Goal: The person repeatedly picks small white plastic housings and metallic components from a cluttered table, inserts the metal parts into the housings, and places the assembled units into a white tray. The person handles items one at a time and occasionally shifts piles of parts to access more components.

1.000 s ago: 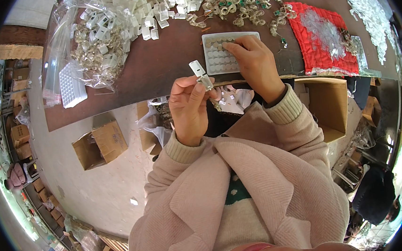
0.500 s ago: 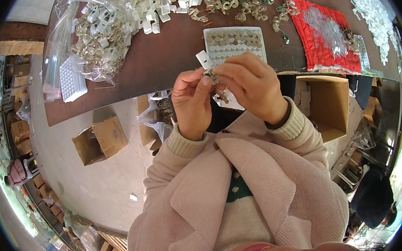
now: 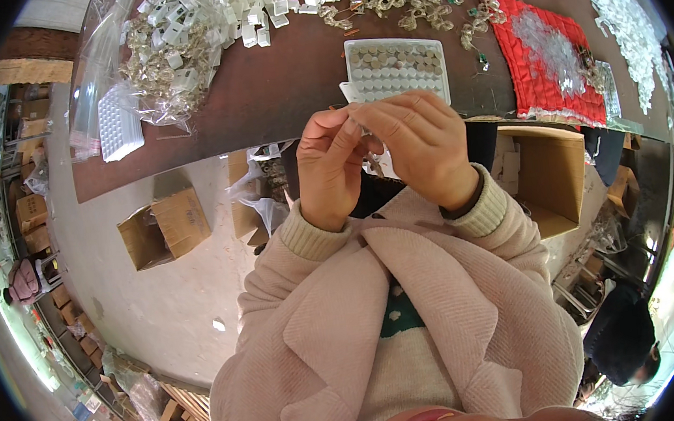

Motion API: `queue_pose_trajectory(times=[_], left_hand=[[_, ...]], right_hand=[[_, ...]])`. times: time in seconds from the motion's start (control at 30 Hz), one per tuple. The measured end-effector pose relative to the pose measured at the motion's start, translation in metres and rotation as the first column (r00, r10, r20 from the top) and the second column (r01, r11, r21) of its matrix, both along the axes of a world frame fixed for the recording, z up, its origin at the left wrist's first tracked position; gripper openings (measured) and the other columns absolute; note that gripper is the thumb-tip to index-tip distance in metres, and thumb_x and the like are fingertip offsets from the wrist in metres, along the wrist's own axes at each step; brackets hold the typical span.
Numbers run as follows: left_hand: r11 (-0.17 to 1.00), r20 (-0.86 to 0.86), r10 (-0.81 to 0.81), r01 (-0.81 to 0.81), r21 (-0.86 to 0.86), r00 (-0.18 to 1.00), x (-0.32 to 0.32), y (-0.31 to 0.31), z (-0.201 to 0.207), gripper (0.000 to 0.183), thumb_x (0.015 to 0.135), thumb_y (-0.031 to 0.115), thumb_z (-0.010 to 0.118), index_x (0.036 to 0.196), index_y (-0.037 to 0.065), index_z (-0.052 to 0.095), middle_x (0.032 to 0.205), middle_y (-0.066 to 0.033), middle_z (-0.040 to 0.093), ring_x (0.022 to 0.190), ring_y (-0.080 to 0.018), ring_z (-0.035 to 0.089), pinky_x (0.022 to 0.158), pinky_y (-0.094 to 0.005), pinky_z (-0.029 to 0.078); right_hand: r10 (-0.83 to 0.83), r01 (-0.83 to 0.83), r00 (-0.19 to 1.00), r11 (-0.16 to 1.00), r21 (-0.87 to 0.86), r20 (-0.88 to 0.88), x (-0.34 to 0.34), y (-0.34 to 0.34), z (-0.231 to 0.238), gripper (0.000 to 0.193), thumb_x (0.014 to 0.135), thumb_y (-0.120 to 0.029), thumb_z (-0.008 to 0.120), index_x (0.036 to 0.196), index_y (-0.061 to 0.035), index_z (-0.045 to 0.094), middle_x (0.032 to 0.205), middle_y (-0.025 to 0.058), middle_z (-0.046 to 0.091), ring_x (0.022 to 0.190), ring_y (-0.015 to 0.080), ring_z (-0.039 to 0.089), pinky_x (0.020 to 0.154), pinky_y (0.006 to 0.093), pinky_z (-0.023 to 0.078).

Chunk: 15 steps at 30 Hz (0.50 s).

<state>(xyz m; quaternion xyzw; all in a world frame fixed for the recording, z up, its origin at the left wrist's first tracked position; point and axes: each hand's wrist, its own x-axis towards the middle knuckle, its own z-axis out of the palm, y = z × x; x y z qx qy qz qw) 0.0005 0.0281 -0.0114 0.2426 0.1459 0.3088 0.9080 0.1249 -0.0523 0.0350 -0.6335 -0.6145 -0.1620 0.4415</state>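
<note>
Left hand (image 3: pixel 334 167) and right hand (image 3: pixel 419 145) now pressed closer, fingertips pinching a small, mostly hidden part, white compartment tray (image 3: pixel 397 69) behind, red cloth (image 3: pixel 547 59) right, cardboard box (image 3: pixel 544 174) below.

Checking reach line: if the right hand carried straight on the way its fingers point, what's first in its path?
The right hand points left, fingertips already meeting the left hand around a small white part. So the left hand's fingers come first; depth unclear.
</note>
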Motion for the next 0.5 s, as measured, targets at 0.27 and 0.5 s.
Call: queue_pose_trajectory(times=[0.27,0.5], left_hand=[[1.0,-0.07,0.028,-0.028,0.009,0.997,-0.003,0.01,-0.002,0.012,0.1,0.01,0.061,0.112,0.006,0.063,0.104,-0.0147,0.071,0.079,-0.0196,0.065,0.075,-0.0344,0.053],[0.999,-0.068,0.022,-0.02,0.032,0.997,-0.004,0.018,-0.005,0.013,0.1,0.011,0.062,0.112,0.006,0.063,0.107,-0.0171,0.07,0.079,-0.0198,0.065,0.077,-0.036,0.054]], right_hand=[[-0.3,0.277,0.949,0.941,-0.195,-0.098,0.028,0.02,-0.023,0.019,0.085,-0.006,0.074,0.104,-0.0065,0.074,0.09,0.0082,0.068,0.08,0.0282,0.066,0.073,0.0383,0.052],[-0.307,0.289,0.951,0.922,-0.256,-0.03,0.035,0.027,-0.033,0.016,0.082,-0.004,0.075,0.097,-0.0065,0.074,0.089,0.0071,0.068,0.081,0.0276,0.066,0.072,0.0374,0.053]])
